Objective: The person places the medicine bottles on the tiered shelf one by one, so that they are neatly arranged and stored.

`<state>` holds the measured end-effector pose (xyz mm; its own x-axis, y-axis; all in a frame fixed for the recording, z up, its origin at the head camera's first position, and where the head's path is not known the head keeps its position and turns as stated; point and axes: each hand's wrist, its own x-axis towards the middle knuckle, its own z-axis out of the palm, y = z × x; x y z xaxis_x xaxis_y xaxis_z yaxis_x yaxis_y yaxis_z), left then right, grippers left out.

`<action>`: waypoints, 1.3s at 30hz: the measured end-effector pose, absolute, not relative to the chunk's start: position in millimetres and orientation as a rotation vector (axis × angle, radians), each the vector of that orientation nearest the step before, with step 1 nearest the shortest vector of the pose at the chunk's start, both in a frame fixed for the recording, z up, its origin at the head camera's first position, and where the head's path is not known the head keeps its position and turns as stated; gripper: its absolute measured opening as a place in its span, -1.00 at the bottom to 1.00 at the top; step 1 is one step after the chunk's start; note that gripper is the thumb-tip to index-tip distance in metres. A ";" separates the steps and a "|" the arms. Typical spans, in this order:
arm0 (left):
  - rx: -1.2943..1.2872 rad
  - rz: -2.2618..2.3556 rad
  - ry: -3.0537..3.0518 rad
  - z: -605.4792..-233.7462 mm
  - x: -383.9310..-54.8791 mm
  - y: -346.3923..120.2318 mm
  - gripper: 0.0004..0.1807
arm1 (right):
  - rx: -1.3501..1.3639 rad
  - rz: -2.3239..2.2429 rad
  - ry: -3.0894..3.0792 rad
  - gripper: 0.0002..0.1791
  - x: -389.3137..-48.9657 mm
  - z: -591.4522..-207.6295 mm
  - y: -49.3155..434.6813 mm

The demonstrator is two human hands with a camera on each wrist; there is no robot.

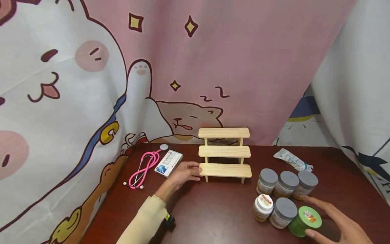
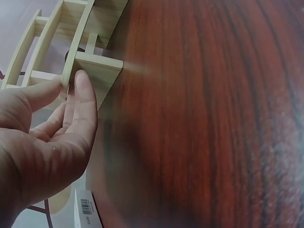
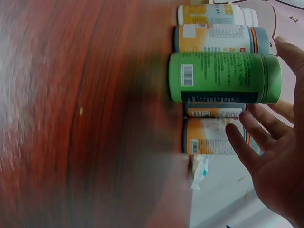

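A three-tier wooden display stand (image 1: 224, 170) stands at the back of the table. My left hand (image 1: 183, 174) pinches the left end of its lowest shelf, thumb on one face and fingers on the other in the left wrist view. At the right, my right hand (image 1: 342, 222) is spread beside a green jar (image 1: 310, 217), thumb and fingers apart on either side of its lid. In the right wrist view the green jar (image 3: 218, 78) stands in front of the others, and I cannot tell whether the fingers touch it. Several grey-lidded jars (image 1: 284, 210) and a white-lidded bottle (image 1: 262, 207) cluster next to it.
A pink stethoscope (image 1: 147, 166) and a white medicine box (image 1: 169, 162) lie left of the stand. Behind the jars is a white-and-blue packet (image 1: 292, 159). A printed curtain (image 1: 259, 67) hangs along the back of the dark red table (image 1: 213, 210).
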<state>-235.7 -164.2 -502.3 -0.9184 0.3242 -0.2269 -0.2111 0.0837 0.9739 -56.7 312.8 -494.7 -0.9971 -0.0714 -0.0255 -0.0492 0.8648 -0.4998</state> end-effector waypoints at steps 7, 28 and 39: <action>0.087 1.886 1.951 -504.3 -237.7 -165.5 -0.59 | -0.038 -0.922 2.870 0.10 -56.7 -503.6 315.2; 0.081 1.894 1.954 -506.0 -238.3 -165.2 -0.62 | -0.018 -0.869 2.885 -0.11 -62.9 -470.1 325.3; 0.093 1.897 1.926 -503.6 -238.2 -165.7 -0.63 | -0.238 -1.097 3.255 -0.16 -61.3 -424.8 304.0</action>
<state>-238.2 -165.7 -503.6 -0.9041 0.3428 -0.2552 -0.2499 0.0603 0.9664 -61.3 304.0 -424.8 -0.9455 -0.0331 0.3240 -0.2225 0.7922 -0.5682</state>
